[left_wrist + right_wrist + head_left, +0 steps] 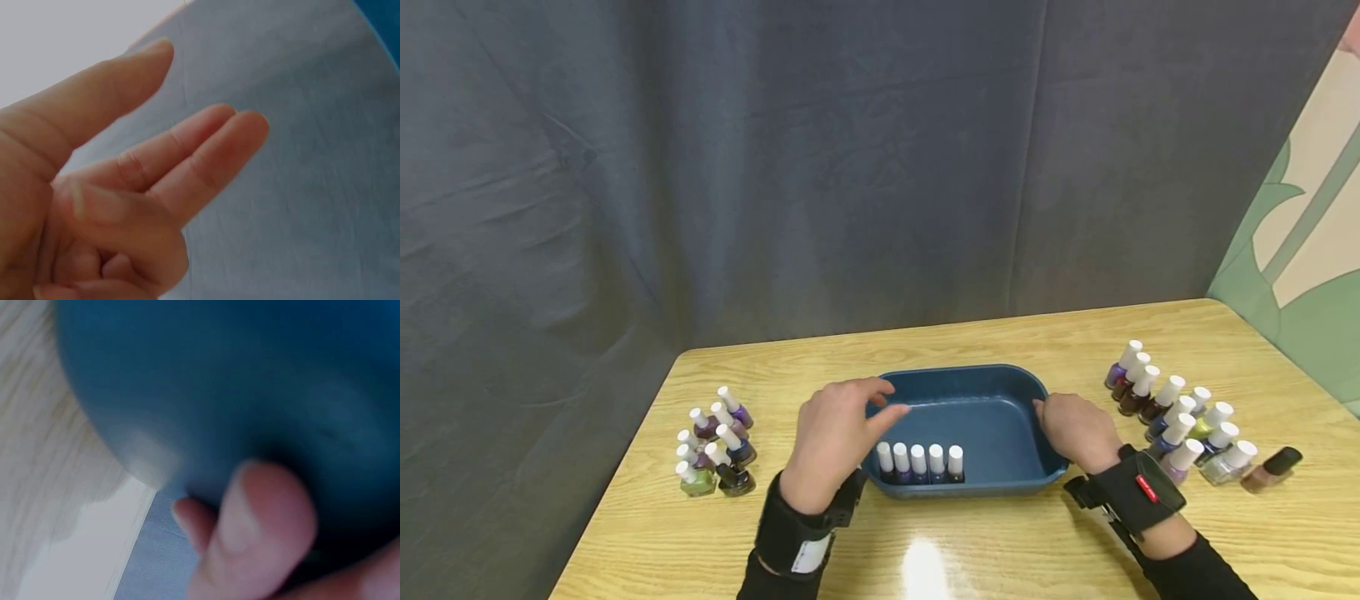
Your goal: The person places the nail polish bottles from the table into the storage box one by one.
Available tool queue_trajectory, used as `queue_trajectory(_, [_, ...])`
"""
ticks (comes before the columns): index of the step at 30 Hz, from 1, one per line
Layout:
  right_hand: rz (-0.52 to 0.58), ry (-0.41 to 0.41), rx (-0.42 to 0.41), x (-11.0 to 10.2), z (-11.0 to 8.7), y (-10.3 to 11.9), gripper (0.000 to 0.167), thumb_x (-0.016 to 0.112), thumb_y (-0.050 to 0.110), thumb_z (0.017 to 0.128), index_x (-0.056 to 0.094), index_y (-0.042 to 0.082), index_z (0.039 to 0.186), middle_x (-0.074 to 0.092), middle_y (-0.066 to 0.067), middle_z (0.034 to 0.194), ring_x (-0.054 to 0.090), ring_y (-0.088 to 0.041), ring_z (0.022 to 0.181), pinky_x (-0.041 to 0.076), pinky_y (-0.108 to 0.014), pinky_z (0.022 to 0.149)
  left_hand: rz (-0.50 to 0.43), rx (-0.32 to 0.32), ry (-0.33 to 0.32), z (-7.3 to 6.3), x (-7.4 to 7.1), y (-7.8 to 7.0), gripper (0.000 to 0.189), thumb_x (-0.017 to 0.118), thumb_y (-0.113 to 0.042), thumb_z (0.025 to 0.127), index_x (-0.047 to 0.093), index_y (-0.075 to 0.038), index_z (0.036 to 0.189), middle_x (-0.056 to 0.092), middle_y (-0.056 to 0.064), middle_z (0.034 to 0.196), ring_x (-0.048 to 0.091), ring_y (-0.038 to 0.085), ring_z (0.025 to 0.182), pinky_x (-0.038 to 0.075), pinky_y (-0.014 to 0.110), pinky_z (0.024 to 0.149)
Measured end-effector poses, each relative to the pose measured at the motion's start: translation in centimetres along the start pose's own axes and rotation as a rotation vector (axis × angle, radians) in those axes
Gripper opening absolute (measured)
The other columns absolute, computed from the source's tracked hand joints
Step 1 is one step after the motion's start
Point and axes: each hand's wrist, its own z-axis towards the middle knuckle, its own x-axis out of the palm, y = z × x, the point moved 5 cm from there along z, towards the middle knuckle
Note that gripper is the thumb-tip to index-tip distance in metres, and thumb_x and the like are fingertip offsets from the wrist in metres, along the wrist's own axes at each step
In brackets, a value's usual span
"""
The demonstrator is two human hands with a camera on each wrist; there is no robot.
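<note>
Behind the left grip (835, 429), a black strap (784, 523) with a white patch (812, 556) was worn; behind the right grip (1081, 427), a second black band (1118, 498) was marked by a red tag (1147, 488). Farther back, black sleeves (1201, 573) were worn.

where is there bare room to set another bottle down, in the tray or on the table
Inside the tray, behind and right of the row of five bottles. On the table, the strip between tray and grey cloth, and the patch in front of the tray. Crowded: the left bottle cluster and right bottle group.
</note>
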Motion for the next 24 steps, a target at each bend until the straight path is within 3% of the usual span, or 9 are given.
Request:
queue_trajectory(4, [-0.005,-0.002,-0.01,0.1,0.0,0.0,0.041,0.038,0.018,0.097,0.051,0.006,0.06,0.048,-0.005,0.057,0.049,-0.018,0.051,0.035,-0.03,0.045,0.026,-0.139,-0.018,-0.5,-1.7,3.6,0.03,0.067,-0.039,0.08,0.07,-0.015,0.098,0.07,-0.001,0.081,0.06,0.015,0.062,0.038,0.022,0.048])
queue_trajectory(9, [-0.006,0.007,0.0,0.1,0.0,-0.1,0.041,0.038,0.018,0.096,0.052,0.005,0.061,0.049,-0.006,0.058,0.05,-0.018,0.052,0.037,-0.031,0.046,0.054,-0.346,-0.031,-1.8,-4.3,9.7,0.031,0.066,-0.033,0.083,0.07,-0.008,0.101,0.071,0.008,0.084,0.064,0.022,0.065,0.039,0.027,0.046])
queue_trajectory(11, [-0.01,0.007,0.001,0.1,0.0,-0.1,0.04,0.038,0.018,0.096,0.053,0.004,0.061,0.05,-0.006,0.059,0.05,-0.019,0.052,0.037,-0.032,0.046,0.068,-0.417,0.004,-2.7,-4.8,12.1,0.032,0.065,-0.03,0.084,0.068,-0.005,0.104,0.071,0.012,0.087,0.062,0.021,0.06,0.039,0.028,0.046])
queue_trajectory(17, [-0.015,0.012,0.003,0.0,0.0,-0.1,0.04,0.038,0.018,0.096,0.054,0.003,0.063,0.05,-0.007,0.06,0.051,-0.019,0.052,0.038,-0.032,0.046,0.057,-0.516,0.159,-4.6,-3.8,17.4,0.028,0.064,-0.023,0.084,0.068,-0.003,0.101,0.069,0.017,0.093,0.058,0.018,0.062,0.038,0.028,0.05])
queue_trajectory(20, [-0.013,0.012,-0.007,-0.1,0.0,0.0,0.04,0.038,0.018,0.096,0.054,0.003,0.062,0.05,-0.007,0.06,0.051,-0.018,0.052,0.038,-0.032,0.046,0.012,-0.548,0.21,-4.7,-3.1,18.7,0.02,0.064,-0.023,0.084,0.07,-0.005,0.09,0.067,0.012,0.081,0.053,0.017,0.061,0.034,0.027,0.05])
queue_trajectory(24, [-0.015,0.007,-0.017,0.0,0.1,0.0,0.04,0.038,0.017,0.096,0.053,0.004,0.061,0.049,-0.006,0.059,0.05,-0.018,0.051,0.037,-0.031,0.045,-0.009,-0.554,0.273,-4.6,-2.0,19.3,0.02,0.065,-0.024,0.082,0.071,-0.006,0.087,0.066,0.009,0.078,0.051,0.016,0.061,0.034,0.027,0.049])
